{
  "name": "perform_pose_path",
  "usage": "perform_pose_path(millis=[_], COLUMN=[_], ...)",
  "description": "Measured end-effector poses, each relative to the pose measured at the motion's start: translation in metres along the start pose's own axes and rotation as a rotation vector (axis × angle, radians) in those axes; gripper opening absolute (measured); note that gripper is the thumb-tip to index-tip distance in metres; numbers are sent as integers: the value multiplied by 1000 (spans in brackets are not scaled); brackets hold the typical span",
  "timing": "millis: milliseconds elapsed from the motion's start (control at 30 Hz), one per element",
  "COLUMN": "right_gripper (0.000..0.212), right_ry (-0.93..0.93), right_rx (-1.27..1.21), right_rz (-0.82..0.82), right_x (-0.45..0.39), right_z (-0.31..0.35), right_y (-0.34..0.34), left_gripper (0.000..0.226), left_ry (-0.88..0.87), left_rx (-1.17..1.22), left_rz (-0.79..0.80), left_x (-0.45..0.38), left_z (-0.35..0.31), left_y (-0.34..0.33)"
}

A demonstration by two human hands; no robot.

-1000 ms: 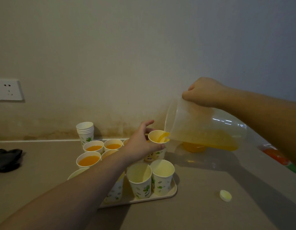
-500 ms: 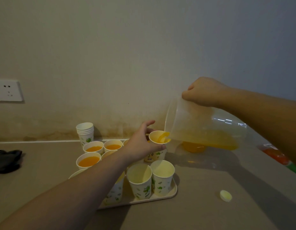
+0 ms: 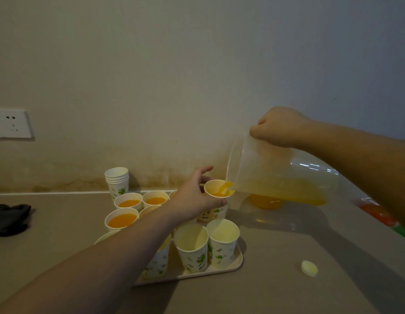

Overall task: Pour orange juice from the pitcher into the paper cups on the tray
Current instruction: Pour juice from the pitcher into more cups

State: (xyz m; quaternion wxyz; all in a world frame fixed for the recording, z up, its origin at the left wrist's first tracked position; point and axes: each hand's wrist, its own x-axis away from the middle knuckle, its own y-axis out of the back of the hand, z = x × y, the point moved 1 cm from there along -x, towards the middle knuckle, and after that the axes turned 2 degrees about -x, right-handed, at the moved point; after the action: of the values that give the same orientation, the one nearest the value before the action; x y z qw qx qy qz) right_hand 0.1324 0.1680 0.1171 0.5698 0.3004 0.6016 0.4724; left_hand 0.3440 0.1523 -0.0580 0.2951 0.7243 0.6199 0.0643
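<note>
My right hand [image 3: 279,126] grips the handle of a clear plastic pitcher [image 3: 281,175], tilted left with orange juice pooled along its lower side. Juice runs from its spout into a white paper cup [image 3: 218,192] with green leaf print, which my left hand [image 3: 193,199] holds by the side at the tray's far right. The beige tray [image 3: 228,267] carries several cups: three at the back left hold juice [image 3: 122,223], two at the front right [image 3: 191,241] look empty. My left forearm hides other cups.
A stack of spare paper cups [image 3: 117,181] stands by the wall behind the tray. A black cloth [image 3: 10,217] lies at the left, a small yellow cap [image 3: 309,268] at the right front, and orange-green packaging [image 3: 378,215] at the right edge. A wall socket [image 3: 12,123] is at left.
Juice keeps running into the held cup and its level has risen a little. Both hands and the pitcher stay almost where they were.
</note>
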Motion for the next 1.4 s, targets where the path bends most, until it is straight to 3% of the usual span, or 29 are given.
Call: perform_pose_path(millis=[1400], right_gripper=[38], right_ry=[23], right_rx=[-36], right_rz=[6], right_x=[-6], right_z=[-1], right_y=[-7], left_gripper=[103], left_ry=[2], left_rx=[-14], left_rz=[4], left_x=[-2], left_z=[6], left_y=[0])
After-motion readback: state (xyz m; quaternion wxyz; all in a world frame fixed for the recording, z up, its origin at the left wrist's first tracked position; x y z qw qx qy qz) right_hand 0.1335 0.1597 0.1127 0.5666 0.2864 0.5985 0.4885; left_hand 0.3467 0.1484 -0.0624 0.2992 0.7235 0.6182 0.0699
